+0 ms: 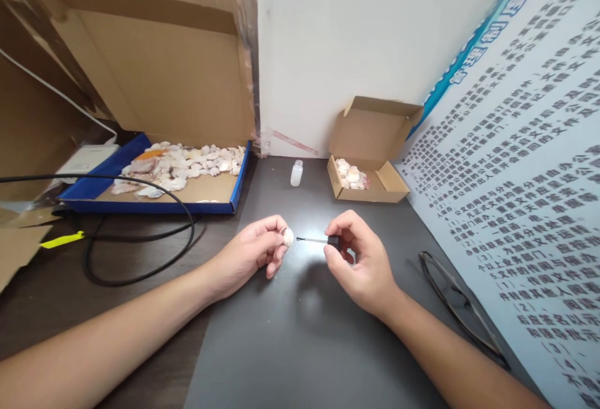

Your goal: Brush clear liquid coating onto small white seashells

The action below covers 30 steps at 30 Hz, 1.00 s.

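My left hand (255, 252) is closed, pinching a small pale shell (287, 236) between thumb and fingers above the dark table. My right hand (359, 259) is closed on the black cap of a thin brush (316, 240), whose tip points left and almost touches the shell. A small clear bottle (296, 173) stands uncapped behind the hands, apart from both.
A blue-edged tray (237, 193) with several shells lies at the back left under a large cardboard box (154, 65). A small open carton (375, 191) with shells sits at the back right. A black cable (140, 271) loops at left. Black glasses (457, 302) lie by a printed board (515, 177).
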{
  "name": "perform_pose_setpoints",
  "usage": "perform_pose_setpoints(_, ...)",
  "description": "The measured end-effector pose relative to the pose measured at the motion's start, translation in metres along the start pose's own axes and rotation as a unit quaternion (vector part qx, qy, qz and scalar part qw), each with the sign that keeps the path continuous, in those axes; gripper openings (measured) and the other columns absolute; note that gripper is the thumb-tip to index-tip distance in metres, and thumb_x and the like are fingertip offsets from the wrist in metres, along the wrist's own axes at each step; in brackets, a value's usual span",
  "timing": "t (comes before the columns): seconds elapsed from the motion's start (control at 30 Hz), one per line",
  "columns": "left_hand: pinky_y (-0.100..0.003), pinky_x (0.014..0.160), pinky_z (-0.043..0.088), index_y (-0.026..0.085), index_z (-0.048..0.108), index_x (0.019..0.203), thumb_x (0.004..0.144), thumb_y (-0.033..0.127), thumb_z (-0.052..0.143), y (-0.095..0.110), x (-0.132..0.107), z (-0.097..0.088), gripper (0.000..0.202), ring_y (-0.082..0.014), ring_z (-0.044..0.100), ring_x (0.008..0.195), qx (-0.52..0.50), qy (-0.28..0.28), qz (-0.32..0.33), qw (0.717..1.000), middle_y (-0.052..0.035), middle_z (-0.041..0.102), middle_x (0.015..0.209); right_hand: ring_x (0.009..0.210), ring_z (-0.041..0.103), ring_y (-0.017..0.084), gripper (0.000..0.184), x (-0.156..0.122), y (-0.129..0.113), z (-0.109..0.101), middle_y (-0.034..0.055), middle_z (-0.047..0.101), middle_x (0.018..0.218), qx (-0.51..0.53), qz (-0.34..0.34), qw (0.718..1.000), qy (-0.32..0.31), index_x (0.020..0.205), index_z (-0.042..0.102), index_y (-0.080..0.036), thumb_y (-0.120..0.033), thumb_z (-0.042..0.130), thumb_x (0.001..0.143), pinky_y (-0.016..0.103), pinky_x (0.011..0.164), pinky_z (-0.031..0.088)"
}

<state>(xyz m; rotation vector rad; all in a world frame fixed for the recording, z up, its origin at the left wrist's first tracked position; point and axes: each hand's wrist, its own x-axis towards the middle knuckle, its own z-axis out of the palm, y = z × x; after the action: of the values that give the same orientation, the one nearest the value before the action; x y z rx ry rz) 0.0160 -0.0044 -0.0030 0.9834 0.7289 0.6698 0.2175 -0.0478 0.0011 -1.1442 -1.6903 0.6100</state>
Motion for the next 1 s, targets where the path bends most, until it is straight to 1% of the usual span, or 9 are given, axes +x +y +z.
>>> perform_pose_setpoints(0.07, -0.016, 0.046, 0.037, 0.016, 0.049, 0.080, 0.083, 0.028, 0.060, -0.0004, 0.0002, 0.0001, 0.017, -0.0039, 0.042, 0.046, 0.001, 0.002, -0.002, 1.000, 0.0055, 0.047, 0.058, 0.055, 0.043, 0.008, 0.015, -0.0008, -0.0002, 0.0003, -0.0041, 0.047, 0.077, 0.021, -0.012, 1.000, -0.007, 0.091, 0.053, -0.023, -0.014, 0.059, 0.081, 0.022, 0.049, 0.036)
perform_pose_setpoints(0.13, -0.016, 0.046, 0.037, 0.016, 0.049, 0.082, 0.083, 0.028, 0.060, -0.0005, 0.0007, 0.0004, 0.016, -0.0042, 0.042, 0.046, 0.003, 0.006, -0.004, 1.000, 0.0055, 0.046, 0.058, 0.054, 0.043, 0.008, 0.017, -0.0014, -0.0005, 0.0010, -0.0053, 0.047, 0.073, 0.034, -0.006, 0.999, -0.018, 0.093, 0.052, -0.023, -0.015, 0.061, 0.081, 0.022, 0.050, 0.036)
perform_pose_setpoints(0.23, -0.016, 0.046, 0.038, 0.016, 0.049, 0.083, 0.083, 0.028, 0.059, 0.0001, 0.0013, 0.0010, 0.016, -0.0040, 0.042, 0.046, 0.006, 0.008, -0.006, 1.000, 0.0057, 0.046, 0.059, 0.052, 0.040, 0.008, 0.020, -0.0007, -0.0009, 0.0019, -0.0071, 0.044, 0.067, 0.031, 0.035, 0.999, -0.016, 0.094, 0.050, -0.022, -0.014, 0.061, 0.079, 0.022, 0.048, 0.034)
perform_pose_setpoints(0.3, -0.016, 0.046, 0.038, 0.016, 0.049, 0.082, 0.083, 0.029, 0.060, 0.0005, 0.0013, 0.0013, 0.016, -0.0038, 0.041, 0.046, 0.006, 0.009, -0.007, 1.000, 0.0057, 0.046, 0.060, 0.053, 0.039, 0.008, 0.021, 0.0002, -0.0014, 0.0017, -0.0065, 0.045, 0.068, 0.028, 0.054, 0.998, -0.005, 0.093, 0.049, -0.022, -0.014, 0.060, 0.078, 0.022, 0.047, 0.033)
perform_pose_setpoints(0.5, -0.016, 0.046, 0.038, 0.016, 0.048, 0.083, 0.084, 0.028, 0.059, -0.0005, 0.0010, 0.0009, 0.016, -0.0041, 0.042, 0.046, 0.003, 0.007, -0.009, 1.000, 0.0055, 0.047, 0.060, 0.054, 0.041, 0.009, 0.019, -0.0006, -0.0023, 0.0009, -0.0062, 0.045, 0.069, 0.057, 0.021, 0.998, -0.020, 0.094, 0.048, -0.022, -0.015, 0.059, 0.081, 0.022, 0.048, 0.035)
perform_pose_setpoints(0.7, -0.016, 0.046, 0.038, 0.016, 0.048, 0.081, 0.084, 0.027, 0.060, 0.0000, 0.0024, 0.0001, 0.016, -0.0038, 0.042, 0.047, -0.002, 0.005, -0.005, 1.000, 0.0057, 0.046, 0.059, 0.057, 0.041, 0.009, 0.018, -0.0004, -0.0031, 0.0007, -0.0043, 0.045, 0.074, 0.016, 0.027, 0.999, -0.012, 0.090, 0.050, -0.022, -0.011, 0.057, 0.078, 0.021, 0.049, 0.036)
perform_pose_setpoints(0.87, -0.016, 0.046, 0.038, 0.016, 0.048, 0.081, 0.084, 0.027, 0.059, 0.0008, 0.0012, 0.0003, 0.017, -0.0039, 0.042, 0.046, -0.005, 0.002, -0.003, 1.000, 0.0054, 0.047, 0.060, 0.057, 0.043, 0.009, 0.017, -0.0020, -0.0035, -0.0002, -0.0042, 0.045, 0.075, 0.045, -0.008, 0.999, -0.018, 0.093, 0.050, -0.023, -0.013, 0.058, 0.080, 0.021, 0.048, 0.037)
perform_pose_setpoints(0.93, -0.016, 0.046, 0.038, 0.016, 0.047, 0.081, 0.084, 0.027, 0.060, 0.0008, 0.0008, 0.0003, 0.017, -0.0040, 0.042, 0.046, -0.006, 0.003, -0.003, 1.000, 0.0054, 0.047, 0.059, 0.055, 0.042, 0.008, 0.017, -0.0022, -0.0030, 0.0003, -0.0046, 0.045, 0.074, 0.040, -0.004, 0.999, -0.022, 0.093, 0.050, -0.022, -0.014, 0.059, 0.080, 0.021, 0.048, 0.036)
perform_pose_setpoints(1.0, -0.016, 0.046, 0.037, 0.016, 0.048, 0.081, 0.084, 0.028, 0.060, 0.0009, 0.0006, 0.0005, 0.017, -0.0040, 0.042, 0.046, -0.004, 0.004, -0.005, 1.000, 0.0055, 0.047, 0.059, 0.055, 0.041, 0.008, 0.017, -0.0015, -0.0028, 0.0008, -0.0044, 0.045, 0.073, 0.020, 0.018, 0.999, -0.020, 0.091, 0.051, -0.022, -0.013, 0.058, 0.079, 0.022, 0.048, 0.036)
